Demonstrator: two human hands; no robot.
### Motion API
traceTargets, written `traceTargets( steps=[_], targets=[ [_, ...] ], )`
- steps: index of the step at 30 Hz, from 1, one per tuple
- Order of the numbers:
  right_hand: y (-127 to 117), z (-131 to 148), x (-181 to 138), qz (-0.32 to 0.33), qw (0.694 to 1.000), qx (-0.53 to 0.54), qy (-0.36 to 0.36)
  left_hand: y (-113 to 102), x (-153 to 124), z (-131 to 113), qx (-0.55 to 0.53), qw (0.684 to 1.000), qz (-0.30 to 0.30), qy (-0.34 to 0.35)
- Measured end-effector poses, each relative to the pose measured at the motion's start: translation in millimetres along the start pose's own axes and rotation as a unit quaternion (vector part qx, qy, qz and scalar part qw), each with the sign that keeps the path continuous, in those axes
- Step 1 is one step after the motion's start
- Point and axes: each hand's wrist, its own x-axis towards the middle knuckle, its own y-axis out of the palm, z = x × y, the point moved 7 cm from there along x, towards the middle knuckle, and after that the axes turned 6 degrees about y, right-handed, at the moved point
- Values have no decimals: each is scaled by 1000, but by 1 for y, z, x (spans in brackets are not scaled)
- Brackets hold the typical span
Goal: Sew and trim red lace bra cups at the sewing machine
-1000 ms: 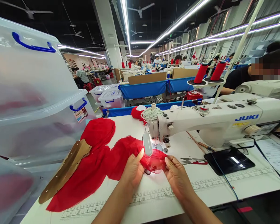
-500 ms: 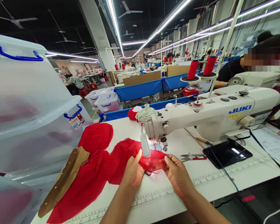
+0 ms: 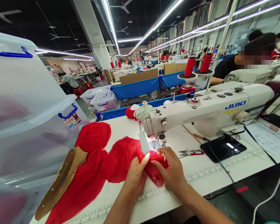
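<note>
Foreseeable fault: the red lace fabric [image 3: 156,174] could pucker, or its layers creep, if the hands draw it unevenly. Its far edge could also catch on the lamp [image 3: 143,142] of the sewing machine [image 3: 207,115] if raised carelessly; contact there cannot be confirmed. The thread snips [image 3: 193,152] lie to the right, blades toward the hands, and could snag mesh dragged that way.

Condition: bright red, bunched; denser and textured at far left, sheer toward the near end, with a darker motif.

Position: between the hands, near side of the machine head, over the white surface [image 3: 105,194].

Grip: the left hand [image 3: 137,171] pinches the fabric under its thumb. The right hand [image 3: 171,166] has thumb and forefinger slightly parted on the fabric; whether they clamp it cannot be told.
</note>
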Motion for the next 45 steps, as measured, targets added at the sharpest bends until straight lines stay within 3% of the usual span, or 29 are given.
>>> traceTargets(
  steps=[4, 8, 10, 12, 15, 16, 18, 21, 25, 29, 35, 45],
  targets=[
    [3, 4, 6, 11, 1000, 20, 11, -3, 2, 3, 18, 1000, 10, 4],
    [-25, -2, 10, 30, 995, 83, 43, -12, 5, 6, 14, 1000, -20, -4],
    [-43, -10, 13, 86, 996, 3, 27, -13, 5, 9, 12, 999, -26, -22],
    [-73, -21, 19, 61, 982, -177, -35, -12, 3, 10, 14, 999, -21, -36],
    [-98, -49, 24, 78, 899, -419, -99, -8, 2, 10, 14, 999, -5, -38],
    [-103, -59, 26, 89, 882, -452, -102, -7, 2, 10, 14, 999, 1, -36],
    [-107, -72, 27, 118, 876, -457, -100, -5, 1, 9, 15, 999, 12, -35],
    [-99, -67, 23, 139, 912, -371, -104, -3, 0, 8, 12, 999, 22, -35],
    [-74, -34, 11, 160, 951, -238, -115, 1, -1, 8, 6, 998, 42, -40],
    [-42, -6, 2, 226, 924, -272, -143, 0, 0, 8, 4, 998, 39, -45],
    [-30, 12, 8, 157, 916, -283, -236, -1, 1, 8, 2, 998, 48, -38],
    [-20, 16, 12, 133, 914, -287, -255, 2, -1, 6, 12, 997, 60, -41]
  ],
)
